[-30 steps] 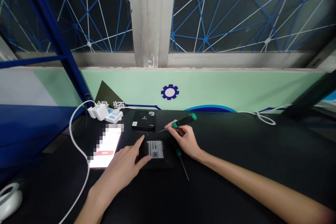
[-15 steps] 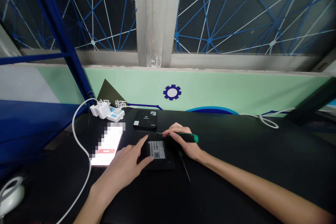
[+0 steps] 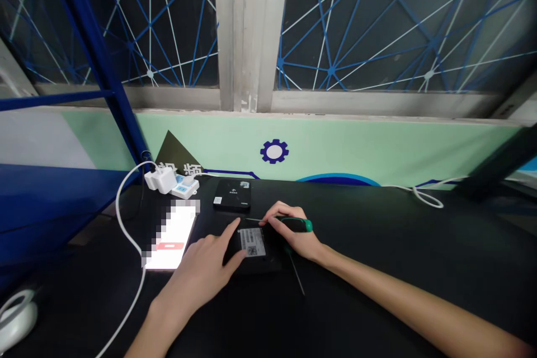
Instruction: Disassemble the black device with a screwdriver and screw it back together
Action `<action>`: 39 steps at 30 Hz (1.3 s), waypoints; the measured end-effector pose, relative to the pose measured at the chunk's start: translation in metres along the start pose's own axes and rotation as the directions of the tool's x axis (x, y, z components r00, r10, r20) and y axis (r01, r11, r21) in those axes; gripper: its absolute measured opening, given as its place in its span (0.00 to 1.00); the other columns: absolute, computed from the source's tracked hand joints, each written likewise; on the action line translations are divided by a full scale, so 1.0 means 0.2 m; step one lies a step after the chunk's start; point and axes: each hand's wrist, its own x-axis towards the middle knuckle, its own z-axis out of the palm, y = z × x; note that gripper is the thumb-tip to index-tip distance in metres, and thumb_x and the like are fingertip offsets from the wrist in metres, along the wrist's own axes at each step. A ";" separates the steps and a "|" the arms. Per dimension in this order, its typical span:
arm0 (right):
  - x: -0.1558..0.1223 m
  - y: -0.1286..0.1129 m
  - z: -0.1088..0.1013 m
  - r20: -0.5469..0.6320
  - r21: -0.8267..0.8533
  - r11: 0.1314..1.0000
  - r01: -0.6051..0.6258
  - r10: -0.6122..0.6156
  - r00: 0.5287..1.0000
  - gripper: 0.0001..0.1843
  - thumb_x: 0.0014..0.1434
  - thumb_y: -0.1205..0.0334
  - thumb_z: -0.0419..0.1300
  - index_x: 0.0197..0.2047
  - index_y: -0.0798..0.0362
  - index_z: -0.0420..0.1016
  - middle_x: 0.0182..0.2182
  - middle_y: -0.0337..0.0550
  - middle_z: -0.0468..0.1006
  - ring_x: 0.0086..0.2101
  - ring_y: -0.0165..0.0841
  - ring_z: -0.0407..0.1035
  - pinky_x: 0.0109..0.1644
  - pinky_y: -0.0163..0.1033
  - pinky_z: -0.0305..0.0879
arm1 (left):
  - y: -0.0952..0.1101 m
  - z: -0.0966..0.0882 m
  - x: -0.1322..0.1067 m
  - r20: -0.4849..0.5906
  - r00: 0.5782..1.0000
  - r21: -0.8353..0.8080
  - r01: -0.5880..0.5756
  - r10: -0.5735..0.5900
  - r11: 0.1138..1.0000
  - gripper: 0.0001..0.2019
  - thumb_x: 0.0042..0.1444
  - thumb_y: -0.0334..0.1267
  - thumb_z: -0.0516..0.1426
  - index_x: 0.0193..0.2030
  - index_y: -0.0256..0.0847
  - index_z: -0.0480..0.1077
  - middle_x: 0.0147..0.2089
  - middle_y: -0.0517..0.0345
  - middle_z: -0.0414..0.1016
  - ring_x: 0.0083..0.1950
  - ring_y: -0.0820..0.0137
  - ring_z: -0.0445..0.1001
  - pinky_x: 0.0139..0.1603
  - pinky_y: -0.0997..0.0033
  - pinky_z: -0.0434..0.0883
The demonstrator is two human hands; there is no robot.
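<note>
1. The right hand (image 3: 296,236) has its grip closed round a screwdriver (image 3: 298,225). The thin shaft lies low and points left to the far edge of a flat black box (image 3: 271,257).
2. The left hand (image 3: 201,271) lies open with nothing in its grip, forefinger and thumb pressing the box's left side. The box rests on the dark surface (image 3: 377,268) between both hands.
3. With the shaft so flat, the tip could skid off, jabbing the left forefinger or scoring the label (image 3: 252,241).
4. Pinned at one side only, the box could swivel.
5. The label's print and square code are too small to read. The wall shows a blue gear (image 3: 274,151) and two partly hidden white characters.
</note>
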 end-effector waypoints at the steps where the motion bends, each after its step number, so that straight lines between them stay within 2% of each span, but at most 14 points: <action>1: 0.00 0.00 0.00 0.004 0.007 1.000 0.002 -0.002 1.000 0.15 0.66 0.54 0.58 0.33 0.52 0.80 0.31 0.45 0.81 0.34 0.37 0.73 0.40 0.42 0.67 | 0.01 0.00 0.00 0.002 1.000 0.006 -0.001 0.001 1.000 0.31 0.67 0.56 0.45 0.74 0.53 0.47 0.36 0.55 0.74 0.39 0.57 0.76 0.37 0.64 0.68; 6: 0.00 0.00 0.00 0.023 0.060 0.998 0.033 -0.034 0.999 0.13 0.66 0.56 0.58 0.34 0.52 0.80 0.31 0.45 0.81 0.34 0.37 0.73 0.40 0.42 0.67 | 0.03 -0.01 0.02 -0.001 1.000 0.085 -0.020 0.020 0.996 0.31 0.67 0.54 0.46 0.74 0.55 0.47 0.35 0.55 0.74 0.38 0.56 0.76 0.36 0.63 0.68; 11: -0.01 0.01 0.00 0.027 0.073 0.997 0.029 -0.031 0.999 0.12 0.66 0.57 0.59 0.34 0.53 0.80 0.30 0.46 0.81 0.33 0.37 0.73 0.40 0.42 0.68 | 0.04 -0.03 0.05 -0.005 0.999 0.177 -0.043 0.044 0.983 0.29 0.66 0.53 0.47 0.73 0.56 0.52 0.37 0.52 0.75 0.40 0.53 0.76 0.40 0.60 0.69; 17: 0.00 0.00 0.00 0.020 0.094 0.996 0.010 -0.012 1.000 0.12 0.65 0.56 0.60 0.34 0.53 0.80 0.30 0.46 0.82 0.33 0.38 0.74 0.39 0.42 0.68 | 0.03 -0.05 0.08 -0.014 0.996 0.171 -0.080 0.083 0.982 0.29 0.65 0.55 0.47 0.71 0.56 0.55 0.37 0.52 0.75 0.42 0.52 0.76 0.41 0.59 0.69; 24: -0.01 0.01 -0.01 0.024 0.150 0.989 -0.006 0.002 1.000 0.14 0.65 0.54 0.60 0.33 0.54 0.78 0.30 0.47 0.81 0.33 0.38 0.74 0.38 0.41 0.69 | 0.02 -0.07 0.09 -0.011 0.996 0.113 -0.088 0.090 0.990 0.30 0.63 0.57 0.50 0.71 0.57 0.57 0.33 0.55 0.74 0.40 0.55 0.76 0.40 0.63 0.69; 31: 0.00 -0.01 -0.02 0.029 0.168 0.985 0.027 -0.032 0.999 0.15 0.64 0.53 0.60 0.32 0.53 0.79 0.29 0.46 0.80 0.32 0.37 0.74 0.38 0.41 0.69 | 0.02 -0.05 0.11 -0.090 0.992 0.175 -0.070 0.087 0.982 0.29 0.62 0.57 0.51 0.68 0.54 0.62 0.30 0.56 0.74 0.37 0.55 0.77 0.40 0.61 0.68; 34: -0.01 -0.02 -0.02 0.003 0.168 0.986 0.005 -0.005 1.000 0.16 0.64 0.51 0.59 0.31 0.53 0.79 0.29 0.45 0.80 0.31 0.36 0.75 0.37 0.41 0.69 | 0.01 -0.04 0.11 -0.092 0.992 0.178 -0.067 0.085 0.982 0.30 0.63 0.59 0.49 0.69 0.51 0.60 0.31 0.55 0.75 0.37 0.55 0.77 0.39 0.61 0.68; 39: 0.00 0.00 0.01 -0.133 0.100 0.993 -0.062 0.075 0.988 0.15 0.64 0.53 0.59 0.30 0.52 0.78 0.29 0.43 0.81 0.32 0.37 0.75 0.39 0.40 0.69 | 0.01 -0.04 0.11 -0.084 0.994 0.192 -0.059 0.076 0.980 0.30 0.64 0.59 0.48 0.67 0.48 0.62 0.33 0.53 0.76 0.39 0.54 0.77 0.38 0.62 0.67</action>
